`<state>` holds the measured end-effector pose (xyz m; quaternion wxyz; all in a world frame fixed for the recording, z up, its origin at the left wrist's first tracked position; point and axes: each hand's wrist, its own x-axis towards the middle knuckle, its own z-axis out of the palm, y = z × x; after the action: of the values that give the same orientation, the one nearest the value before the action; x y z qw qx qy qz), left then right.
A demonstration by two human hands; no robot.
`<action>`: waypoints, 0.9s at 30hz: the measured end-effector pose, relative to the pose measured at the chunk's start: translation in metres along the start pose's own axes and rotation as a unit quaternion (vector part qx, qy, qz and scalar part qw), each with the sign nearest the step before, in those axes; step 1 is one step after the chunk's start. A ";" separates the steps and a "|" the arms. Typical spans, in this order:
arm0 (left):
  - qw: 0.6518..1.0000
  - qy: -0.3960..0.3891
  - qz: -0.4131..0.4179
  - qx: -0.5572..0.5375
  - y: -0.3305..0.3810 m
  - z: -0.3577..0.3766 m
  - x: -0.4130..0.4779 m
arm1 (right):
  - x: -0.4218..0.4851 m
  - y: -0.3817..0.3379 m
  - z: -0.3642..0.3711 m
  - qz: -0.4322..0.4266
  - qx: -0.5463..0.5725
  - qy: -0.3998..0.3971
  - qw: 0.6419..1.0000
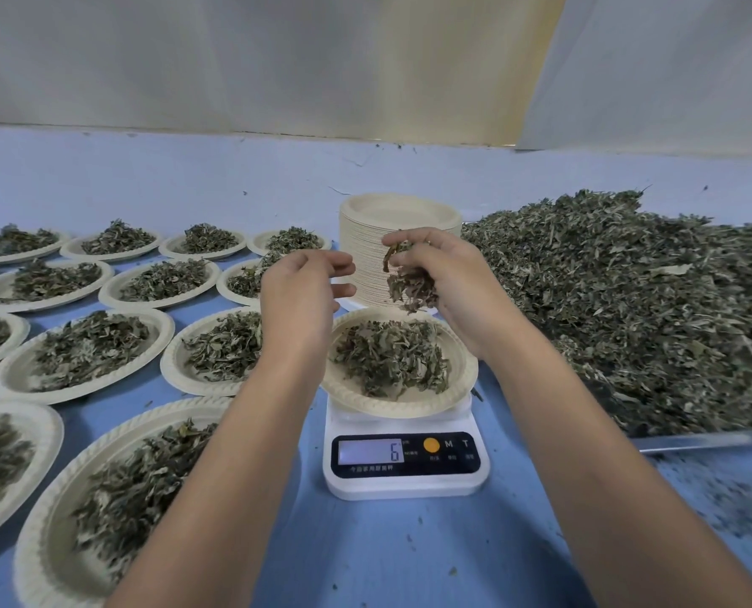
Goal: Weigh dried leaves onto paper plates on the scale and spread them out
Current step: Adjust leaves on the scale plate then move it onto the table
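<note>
1. The right hand (444, 274) grips a bunch of dry leaves (409, 287) just above the plate (402, 408) in the middle of the frame.
2. The plate sits on the scale (409, 487), with leaves in it.
3. The left hand (304, 291) is near, fingers loosely bent, holding nothing.
4. A big leaf pile (628, 309) lies at the right.

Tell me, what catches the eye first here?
The right hand holds a clump of dried leaves above the paper plate on the white scale at centre. A huge leaf heap fills the right, and rows of filled plates cover the blue table on the left.
</note>
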<state>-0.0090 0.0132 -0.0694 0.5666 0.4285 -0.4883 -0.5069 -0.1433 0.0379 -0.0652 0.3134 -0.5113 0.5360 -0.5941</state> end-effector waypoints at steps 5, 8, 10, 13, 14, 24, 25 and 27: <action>1.000 -0.007 0.002 -0.001 0.000 0.000 0.000 | 0.001 0.000 -0.001 0.002 0.056 -0.018 0.998; 1.000 -0.005 0.001 0.000 -0.001 -0.001 0.000 | -0.001 0.002 -0.001 -0.022 -0.023 -0.017 0.999; 1.000 -0.006 0.000 0.003 -0.001 0.000 0.001 | -0.001 0.005 -0.001 -0.030 -0.063 -0.017 0.997; 1.000 -0.006 0.002 0.007 -0.002 0.000 0.001 | -0.001 0.009 0.000 -0.038 -0.108 -0.006 0.993; 1.000 -0.006 0.002 0.007 -0.002 0.000 0.001 | -0.001 0.009 0.001 -0.045 -0.118 -0.005 0.992; 1.000 -0.006 -0.001 0.004 -0.002 0.000 0.000 | 0.000 0.006 0.001 -0.028 -0.046 0.032 0.998; 1.000 -0.006 -0.001 0.004 -0.002 -0.001 0.000 | -0.001 0.004 0.001 -0.023 -0.024 0.035 0.999; 1.000 -0.005 -0.001 0.003 -0.002 -0.001 0.001 | -0.002 0.002 0.000 -0.019 -0.003 0.045 0.999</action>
<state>-0.0081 0.0122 -0.0710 0.5622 0.4280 -0.4921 -0.5085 -0.1429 0.0388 -0.0678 0.2761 -0.4953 0.5418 -0.6204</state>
